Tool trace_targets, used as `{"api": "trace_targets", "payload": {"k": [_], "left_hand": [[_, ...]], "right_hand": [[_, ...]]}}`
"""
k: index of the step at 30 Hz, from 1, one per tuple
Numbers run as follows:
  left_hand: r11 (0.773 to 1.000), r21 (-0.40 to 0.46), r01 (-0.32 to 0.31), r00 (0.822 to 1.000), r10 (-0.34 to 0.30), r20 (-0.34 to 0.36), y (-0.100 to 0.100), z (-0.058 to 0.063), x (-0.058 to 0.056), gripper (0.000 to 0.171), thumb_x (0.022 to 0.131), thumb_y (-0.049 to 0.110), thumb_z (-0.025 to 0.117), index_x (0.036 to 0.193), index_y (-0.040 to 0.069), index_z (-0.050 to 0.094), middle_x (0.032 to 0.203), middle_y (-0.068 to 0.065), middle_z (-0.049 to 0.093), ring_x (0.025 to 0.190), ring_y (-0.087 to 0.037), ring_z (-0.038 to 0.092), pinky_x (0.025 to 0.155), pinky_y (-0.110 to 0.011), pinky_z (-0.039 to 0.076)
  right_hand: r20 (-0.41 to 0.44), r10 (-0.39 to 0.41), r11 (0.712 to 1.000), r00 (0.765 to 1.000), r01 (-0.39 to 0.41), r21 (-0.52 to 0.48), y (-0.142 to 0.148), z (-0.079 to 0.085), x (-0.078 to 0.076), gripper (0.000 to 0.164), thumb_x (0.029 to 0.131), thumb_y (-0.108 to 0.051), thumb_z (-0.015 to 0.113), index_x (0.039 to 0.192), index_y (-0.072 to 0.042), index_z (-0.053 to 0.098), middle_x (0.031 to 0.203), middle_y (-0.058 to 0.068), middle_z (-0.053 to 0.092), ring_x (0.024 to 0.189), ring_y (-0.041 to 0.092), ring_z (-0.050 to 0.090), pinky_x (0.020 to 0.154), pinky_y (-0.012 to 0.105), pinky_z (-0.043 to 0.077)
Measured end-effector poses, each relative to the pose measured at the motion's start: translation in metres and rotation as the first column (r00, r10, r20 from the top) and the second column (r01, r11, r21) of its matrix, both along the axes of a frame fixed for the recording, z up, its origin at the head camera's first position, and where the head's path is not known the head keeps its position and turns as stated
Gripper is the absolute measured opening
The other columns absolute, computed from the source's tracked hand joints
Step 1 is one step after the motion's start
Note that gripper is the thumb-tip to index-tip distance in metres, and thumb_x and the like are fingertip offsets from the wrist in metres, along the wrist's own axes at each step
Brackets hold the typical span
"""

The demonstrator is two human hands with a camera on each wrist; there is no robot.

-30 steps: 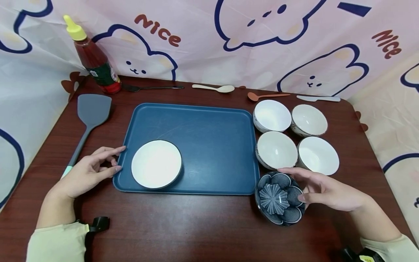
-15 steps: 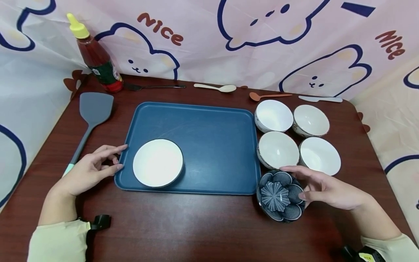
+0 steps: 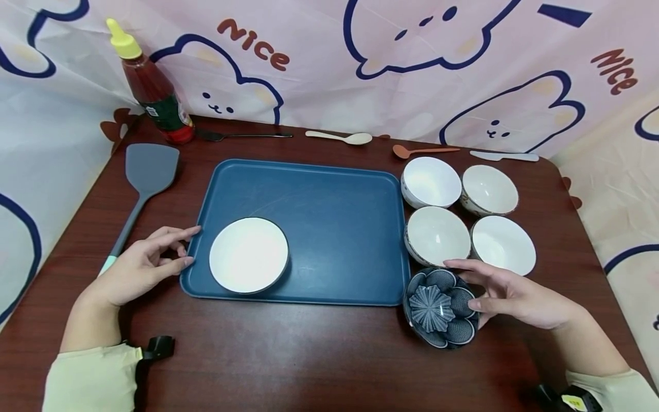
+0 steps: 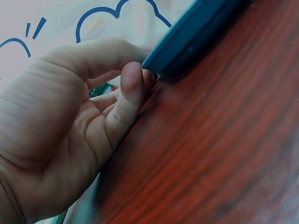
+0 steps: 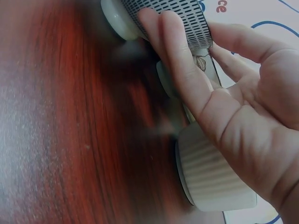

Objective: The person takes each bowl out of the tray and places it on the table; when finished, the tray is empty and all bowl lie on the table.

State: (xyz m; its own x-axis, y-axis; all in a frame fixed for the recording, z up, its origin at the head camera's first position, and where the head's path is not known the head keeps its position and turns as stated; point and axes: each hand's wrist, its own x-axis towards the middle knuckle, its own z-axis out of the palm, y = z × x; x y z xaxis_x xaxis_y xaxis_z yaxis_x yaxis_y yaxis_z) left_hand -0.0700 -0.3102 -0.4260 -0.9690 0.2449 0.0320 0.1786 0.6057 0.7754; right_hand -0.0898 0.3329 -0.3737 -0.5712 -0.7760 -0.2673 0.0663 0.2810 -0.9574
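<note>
With the thumb at its inner wall and fingers outside and beneath, my right hand [image 3: 515, 294] grips a dark blue bowl [image 3: 432, 309] patterned with petals. Its dotted outer wall [image 5: 187, 21] shows in the right wrist view; whether its foot touches the table is unclear. At the left, my left hand [image 3: 139, 263] touches the edge of a blue tray [image 3: 334, 240] with a straight index finger and thumb tip; in the left wrist view the tray's corner [image 4: 163, 53] meets those fingertips. A white bowl [image 3: 249, 255] sits on the tray's left part.
Several white bowls [image 3: 436, 236] cluster right of the tray, just beyond my right hand. A grey spatula [image 3: 151, 169] lies left, its handle partly under my left hand. Along the back are a sauce bottle [image 3: 157, 94], a fork [image 3: 242, 135], two spoons [image 3: 355, 139] and a knife [image 3: 504, 155].
The whole scene has shifted slightly rightward in view, as the head camera moved. Both hands stay almost still, the right with the dark bowl, the left at the tray's edge.
</note>
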Motion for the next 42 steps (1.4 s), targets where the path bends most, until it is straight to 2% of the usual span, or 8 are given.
{"api": "trace_targets", "payload": {"k": [4, 8, 13, 16, 22, 30, 35, 42], "left_hand": [[1.000, 0.006, 0.006, 1.000, -0.006, -0.004, 0.000, -0.001, 0.000, 0.052, 0.092, 0.004, 0.069, 0.142, 0.014, 0.057, 0.098, 0.003, 0.051, 0.084, -0.006, 0.049, 0.059, -0.025, 0.040], [0.999, 0.014, 0.029, 0.999, -0.028, -0.018, 0.000, -0.001, 0.000, 0.053, 0.091, 0.003, 0.069, 0.142, 0.012, 0.056, 0.099, 0.002, 0.051, 0.084, -0.005, 0.049, 0.058, -0.025, 0.040], [1.000, 0.013, 0.004, 1.000, -0.004, 0.001, 0.001, -0.001, 0.000, 0.052, 0.092, 0.003, 0.069, 0.141, 0.014, 0.057, 0.098, 0.003, 0.051, 0.084, -0.006, 0.050, 0.060, -0.024, 0.040], [1.000, 0.003, 0.012, 1.000, -0.012, -0.004, 0.000, 0.000, 0.000, 0.053, 0.092, 0.003, 0.069, 0.142, 0.013, 0.056, 0.098, 0.003, 0.051, 0.082, -0.006, 0.049, 0.060, -0.024, 0.040], [1.000, -0.012, 0.027, 0.999, -0.027, -0.018, -0.001, -0.001, 0.001, 0.054, 0.091, 0.003, 0.070, 0.142, 0.012, 0.056, 0.098, 0.003, 0.050, 0.079, -0.006, 0.049, 0.057, -0.026, 0.038], [0.999, 0.016, 0.036, 0.999, -0.036, -0.022, -0.002, -0.002, 0.001, 0.054, 0.091, 0.000, 0.069, 0.142, 0.010, 0.056, 0.099, 0.003, 0.050, 0.082, -0.005, 0.049, 0.057, -0.025, 0.039], [0.998, 0.025, 0.054, 0.998, -0.053, -0.023, -0.002, -0.002, -0.001, 0.054, 0.091, -0.001, 0.068, 0.143, 0.009, 0.055, 0.099, 0.003, 0.050, 0.082, -0.006, 0.049, 0.057, -0.025, 0.038], [0.999, 0.022, 0.045, 0.999, -0.045, -0.019, -0.002, -0.004, -0.002, 0.055, 0.091, 0.000, 0.068, 0.143, 0.009, 0.054, 0.099, 0.003, 0.050, 0.084, -0.005, 0.049, 0.058, -0.025, 0.038]], "right_hand": [[0.014, -0.010, 1.000, 1.000, 0.009, 0.022, 0.000, 0.001, 0.002, 0.067, 0.099, 0.008, 0.045, 0.159, -0.007, 0.017, 0.149, -0.012, 0.045, 0.086, 0.033, 0.071, 0.076, 0.043, 0.059], [-0.013, -0.033, 0.997, 0.999, 0.034, 0.071, 0.002, 0.008, 0.004, 0.066, 0.100, 0.006, 0.047, 0.158, -0.008, 0.020, 0.145, -0.012, 0.048, 0.089, 0.032, 0.070, 0.075, 0.043, 0.059], [-0.066, -0.035, 0.999, 0.997, 0.036, 0.026, 0.009, 0.018, 0.005, 0.067, 0.098, 0.013, 0.045, 0.157, -0.003, 0.020, 0.145, -0.003, 0.052, 0.088, 0.033, 0.071, 0.074, 0.043, 0.059], [-0.094, -0.036, 0.999, 0.995, 0.036, 0.009, 0.014, 0.024, 0.004, 0.066, 0.097, 0.016, 0.043, 0.156, 0.000, 0.021, 0.145, 0.003, 0.053, 0.089, 0.034, 0.072, 0.074, 0.042, 0.059], [-0.129, -0.056, 0.998, 0.990, 0.059, 0.021, 0.014, 0.034, 0.000, 0.064, 0.096, 0.017, 0.046, 0.154, 0.002, 0.026, 0.141, 0.005, 0.057, 0.086, 0.035, 0.072, 0.073, 0.041, 0.059], [-0.154, -0.062, 0.998, 0.986, 0.065, 0.011, -0.007, 0.038, -0.008, 0.057, 0.095, 0.017, 0.048, 0.149, 0.007, 0.033, 0.135, 0.013, 0.058, 0.087, 0.032, 0.073, 0.075, 0.041, 0.059], [-0.142, -0.076, 0.997, 0.987, 0.078, 0.009, -0.028, 0.040, -0.013, 0.054, 0.096, 0.013, 0.049, 0.148, 0.006, 0.036, 0.135, 0.015, 0.058, 0.090, 0.033, 0.073, 0.079, 0.041, 0.059], [-0.125, -0.107, 0.994, 0.986, 0.108, 0.002, -0.062, 0.045, -0.020, 0.054, 0.098, 0.007, 0.052, 0.149, 0.000, 0.038, 0.136, 0.016, 0.057, 0.093, 0.037, 0.073, 0.080, 0.042, 0.058]]}}
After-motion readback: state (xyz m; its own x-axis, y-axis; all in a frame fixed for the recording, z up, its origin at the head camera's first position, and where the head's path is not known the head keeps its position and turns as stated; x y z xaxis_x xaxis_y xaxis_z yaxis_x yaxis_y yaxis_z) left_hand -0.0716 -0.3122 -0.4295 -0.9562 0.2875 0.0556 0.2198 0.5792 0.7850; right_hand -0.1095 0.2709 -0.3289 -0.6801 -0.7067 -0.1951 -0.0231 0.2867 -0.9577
